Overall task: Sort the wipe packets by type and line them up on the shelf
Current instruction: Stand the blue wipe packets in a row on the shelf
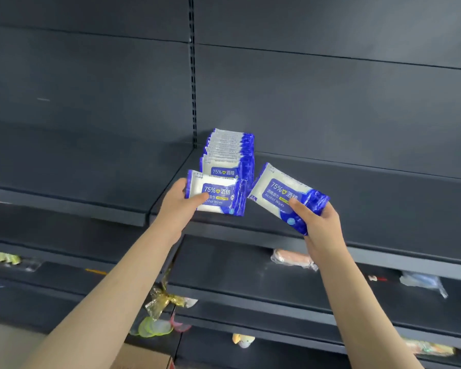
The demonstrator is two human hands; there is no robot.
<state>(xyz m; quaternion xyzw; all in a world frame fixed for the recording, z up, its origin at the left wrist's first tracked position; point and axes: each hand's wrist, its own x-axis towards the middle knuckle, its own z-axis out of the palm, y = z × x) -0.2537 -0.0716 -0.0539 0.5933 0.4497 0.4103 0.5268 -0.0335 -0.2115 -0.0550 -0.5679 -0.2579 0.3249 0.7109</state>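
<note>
A row of several blue-and-white alcohol wipe packets [230, 151] stands upright on the dark shelf [357, 193], running back toward the rear panel. My left hand [180, 201] grips another such packet [218, 194] by its left end, held upright at the front of the row just above the shelf's front edge. My right hand [321, 222] holds a third packet [282, 195] by its lower right end. It is tilted and hangs in the air to the right of the row.
A slotted upright [193, 75] divides the two shelf bays. Lower shelves carry a wrapped orange item [293, 259], a clear bag with something blue [422, 282], gold wrapping [165, 299], green discs [153, 327] and a small toy [242, 340]. A cardboard box [144, 358] sits at the bottom.
</note>
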